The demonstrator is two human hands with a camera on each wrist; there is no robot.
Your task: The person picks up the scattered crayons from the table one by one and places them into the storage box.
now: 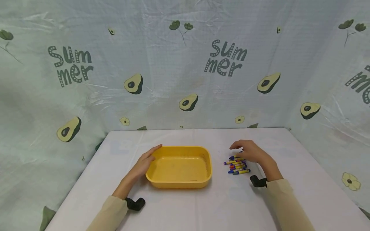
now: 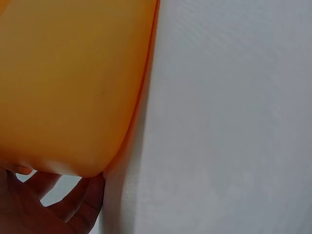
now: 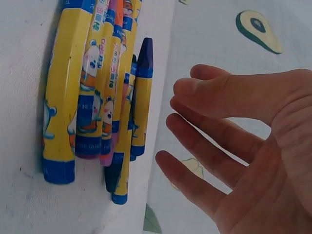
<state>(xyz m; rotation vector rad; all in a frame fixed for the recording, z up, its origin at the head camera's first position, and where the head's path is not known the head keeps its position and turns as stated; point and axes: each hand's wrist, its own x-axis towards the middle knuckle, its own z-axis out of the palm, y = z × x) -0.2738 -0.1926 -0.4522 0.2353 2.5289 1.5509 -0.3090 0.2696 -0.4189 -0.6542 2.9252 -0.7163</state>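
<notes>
A yellow plastic tray stands on the table, with its outer wall filling much of the left wrist view. My left hand rests against the tray's left side, one finger stretched along the far left corner and the thumb at the rim. In the left wrist view, fingertips of the left hand touch the wall from outside. To the tray's right lies a small pile of crayons in yellow-and-blue wrappers. My right hand hovers just beyond these crayons, fingers loosely bent and holding nothing.
A white cloth covers the table. Behind it hangs a pale curtain printed with avocados and lettering. Each wrist carries a black device, the left one near the tray's front left corner and the right one near the crayons.
</notes>
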